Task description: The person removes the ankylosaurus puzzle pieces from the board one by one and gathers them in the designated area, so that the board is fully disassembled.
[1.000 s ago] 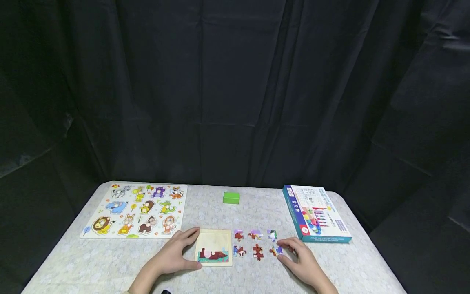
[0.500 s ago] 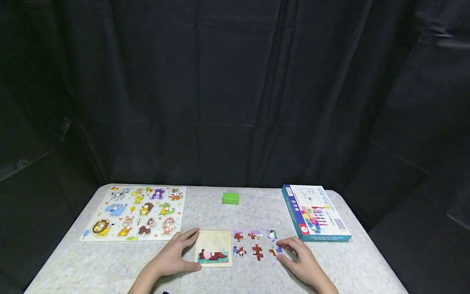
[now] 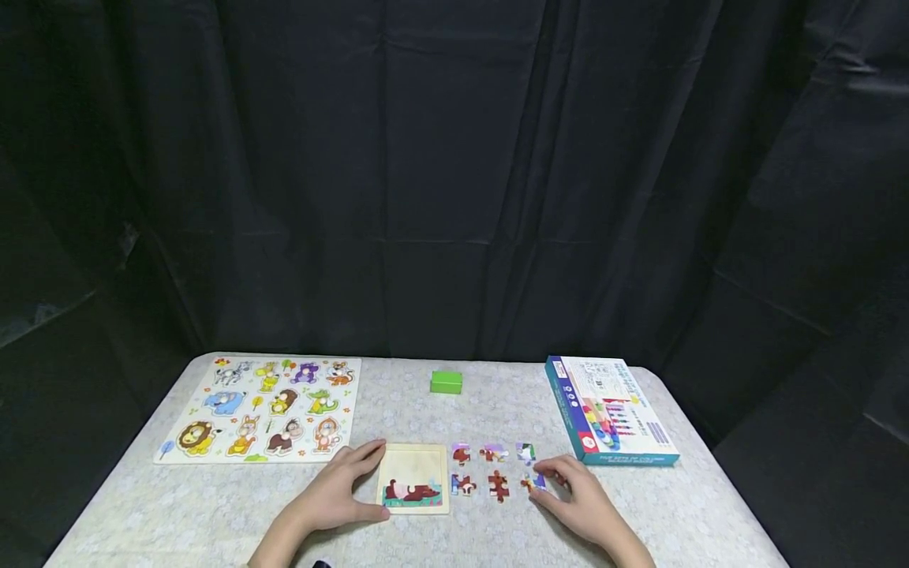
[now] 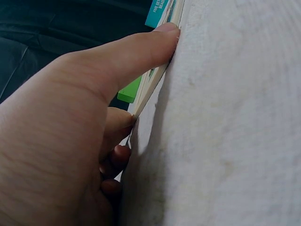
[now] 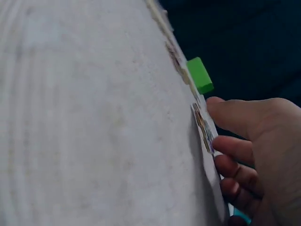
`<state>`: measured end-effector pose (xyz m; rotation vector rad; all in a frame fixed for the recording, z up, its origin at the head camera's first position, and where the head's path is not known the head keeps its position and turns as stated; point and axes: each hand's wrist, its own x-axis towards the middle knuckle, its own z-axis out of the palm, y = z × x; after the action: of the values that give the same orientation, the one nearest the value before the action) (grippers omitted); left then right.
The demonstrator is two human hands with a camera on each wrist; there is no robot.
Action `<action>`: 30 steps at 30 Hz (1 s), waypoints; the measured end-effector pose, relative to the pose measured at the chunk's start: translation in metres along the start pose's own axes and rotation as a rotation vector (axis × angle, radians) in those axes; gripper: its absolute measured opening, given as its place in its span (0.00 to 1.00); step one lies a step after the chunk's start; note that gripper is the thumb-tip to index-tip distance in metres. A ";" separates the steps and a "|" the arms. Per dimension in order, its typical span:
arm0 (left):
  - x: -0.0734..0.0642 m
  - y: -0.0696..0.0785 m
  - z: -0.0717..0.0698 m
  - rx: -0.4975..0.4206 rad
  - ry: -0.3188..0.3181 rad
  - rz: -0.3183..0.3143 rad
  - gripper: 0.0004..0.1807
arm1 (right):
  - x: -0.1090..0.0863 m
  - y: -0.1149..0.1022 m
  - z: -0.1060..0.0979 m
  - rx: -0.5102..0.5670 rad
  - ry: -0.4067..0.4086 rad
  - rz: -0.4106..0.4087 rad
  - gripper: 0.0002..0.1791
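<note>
Nearest us, our left hand (image 3: pixel 334 493) grips the tray (image 3: pixel 412 464) across its left side, thumb at the near corner, forefinger at the far one; a picture strip fills the tray's near part. Our right hand (image 3: pixel 581 505) has thumb and forefinger slightly parted, with a puzzle piece (image 3: pixel 529 484) lying flat between their tips; we cannot tell whether they pinch it. Five other pieces (image 3: pixel 499 487) lie between tray and right hand. Farther off we see the animal board (image 3: pixel 284 417) left, the box (image 3: pixel 614 414) right, the green block (image 3: pixel 446 383) between, then the curtain (image 3: pixel 454 197).
</note>
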<state>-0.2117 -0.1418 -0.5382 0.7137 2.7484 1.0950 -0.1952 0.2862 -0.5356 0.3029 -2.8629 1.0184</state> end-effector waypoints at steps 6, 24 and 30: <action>0.001 0.000 -0.001 -0.001 -0.007 -0.003 0.58 | 0.011 -0.022 -0.005 0.013 -0.010 0.085 0.17; 0.001 -0.001 0.000 0.014 -0.001 0.000 0.57 | 0.055 -0.125 0.064 0.129 -0.187 -0.319 0.11; 0.000 -0.001 0.000 -0.013 -0.011 -0.006 0.57 | 0.061 -0.144 0.094 0.143 -0.293 -0.369 0.11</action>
<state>-0.2125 -0.1427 -0.5391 0.7071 2.7301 1.1028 -0.2255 0.1082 -0.5106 1.0267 -2.8144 1.1830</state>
